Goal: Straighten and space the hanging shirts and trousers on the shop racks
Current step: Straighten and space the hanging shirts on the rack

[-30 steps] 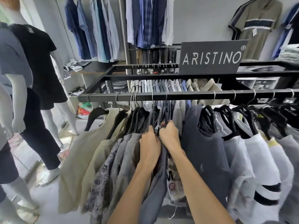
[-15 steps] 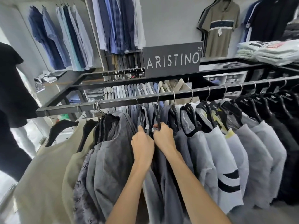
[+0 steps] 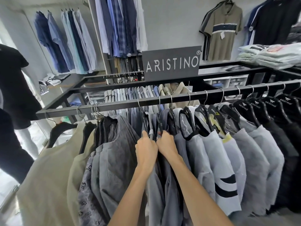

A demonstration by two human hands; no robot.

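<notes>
Head view: both bare arms reach forward into the middle of the front rack rail (image 3: 114, 107), a dark metal bar crowded with shirts on branded black hangers. The left hand (image 3: 145, 148) is curled, thumb pointing up, around the shoulder of a black hanger (image 3: 145, 123). The right hand (image 3: 167, 144) sits right against it, knuckles touching, with its fingers wrapped over the neighbouring hanger (image 3: 160, 124). Both hangers hang by their hooks on the rail and carry blue-grey shirts (image 3: 169, 185) that fall between and below the forearms.

To the left of the hands, a pack of grey shirts (image 3: 117, 152) is bunched tightly together, and further left hang two beige shirts (image 3: 53, 168). To the right, the light grey shirts (image 3: 210, 154) are more evenly spread (one has two black bands on its sleeve), and black shirts (image 3: 290, 136) follow at the far end.

Behind the rail stands a dark ARISTINO sign (image 3: 171, 63), with a row of grey and blue garments (image 3: 130, 93) hung on the far rail below it. Blue dress shirts (image 3: 65, 46) hang on the wall at the back left, an olive polo shirt (image 3: 223, 30) hangs to the right of the sign, and folded shirts (image 3: 273, 54) are stacked on the rack's top at the right. A mannequin in black (image 3: 11, 87) stands at the left edge.
</notes>
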